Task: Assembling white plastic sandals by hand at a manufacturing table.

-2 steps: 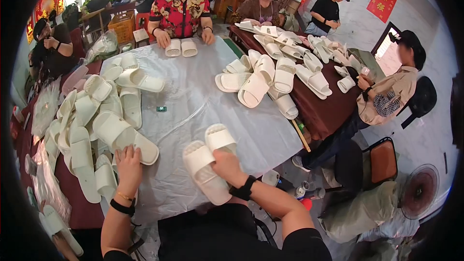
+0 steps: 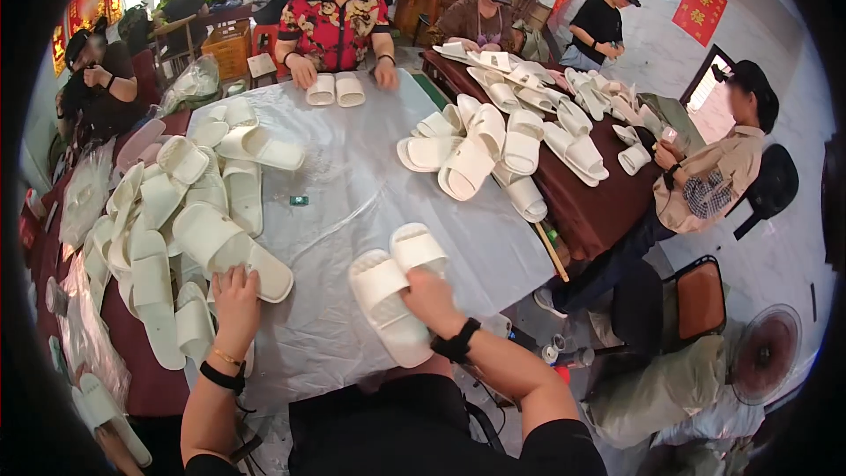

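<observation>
My right hand (image 2: 432,300) grips a pair of cream slippers, wrapped round the inner sides of the left slipper (image 2: 385,308) and the right slipper (image 2: 418,247). They are over the near part of the plastic-covered table (image 2: 344,176), toes pointing away from me. At the near edge of a large heap of slippers (image 2: 152,256) on the left, my left hand (image 2: 235,300) has its fingers on the side of a cream slipper (image 2: 269,271); the thumb is hidden. That slipper lies slantwise on top of the heap.
Across the table a person in a red floral shirt touches a pair of slippers (image 2: 336,90). More slippers (image 2: 471,159) lie at the right table edge and on a dark red table (image 2: 599,211). A small green packet (image 2: 300,201) lies mid-table. A fan (image 2: 765,353) stands right.
My right hand has shifted a little to the right with the pair of slippers. My left hand stays at the slipper on the heap. The whole view has moved slightly.
</observation>
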`<state>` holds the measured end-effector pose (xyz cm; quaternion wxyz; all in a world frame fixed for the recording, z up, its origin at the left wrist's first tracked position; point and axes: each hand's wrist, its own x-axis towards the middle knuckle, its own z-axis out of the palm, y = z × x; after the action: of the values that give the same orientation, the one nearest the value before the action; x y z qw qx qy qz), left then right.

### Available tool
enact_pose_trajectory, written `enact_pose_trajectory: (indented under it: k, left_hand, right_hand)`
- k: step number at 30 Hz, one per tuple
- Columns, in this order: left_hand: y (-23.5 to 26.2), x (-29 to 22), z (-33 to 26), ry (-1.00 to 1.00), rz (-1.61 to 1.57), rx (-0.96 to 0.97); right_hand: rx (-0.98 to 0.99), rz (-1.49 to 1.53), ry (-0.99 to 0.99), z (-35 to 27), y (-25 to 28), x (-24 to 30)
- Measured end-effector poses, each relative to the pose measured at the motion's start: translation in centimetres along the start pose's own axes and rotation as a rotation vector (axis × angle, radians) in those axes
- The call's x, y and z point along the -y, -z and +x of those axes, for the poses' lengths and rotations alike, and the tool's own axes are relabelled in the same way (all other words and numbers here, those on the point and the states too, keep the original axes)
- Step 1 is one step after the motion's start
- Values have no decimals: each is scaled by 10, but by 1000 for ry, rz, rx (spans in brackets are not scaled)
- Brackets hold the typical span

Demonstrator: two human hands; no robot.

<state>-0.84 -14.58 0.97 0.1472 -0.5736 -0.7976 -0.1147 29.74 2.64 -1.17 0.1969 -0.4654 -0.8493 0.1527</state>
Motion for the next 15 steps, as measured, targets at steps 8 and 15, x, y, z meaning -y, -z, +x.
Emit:
enact_pose_trajectory:
  k: [8,15]
  left_hand:
    - [-8,-10,13,-112,81,36]
    - [12,13,2,-175,87,-47]
  right_hand:
    - [27,-25,-134,20,9,-26]
    - [-64,-69,-151,34,15,-60]
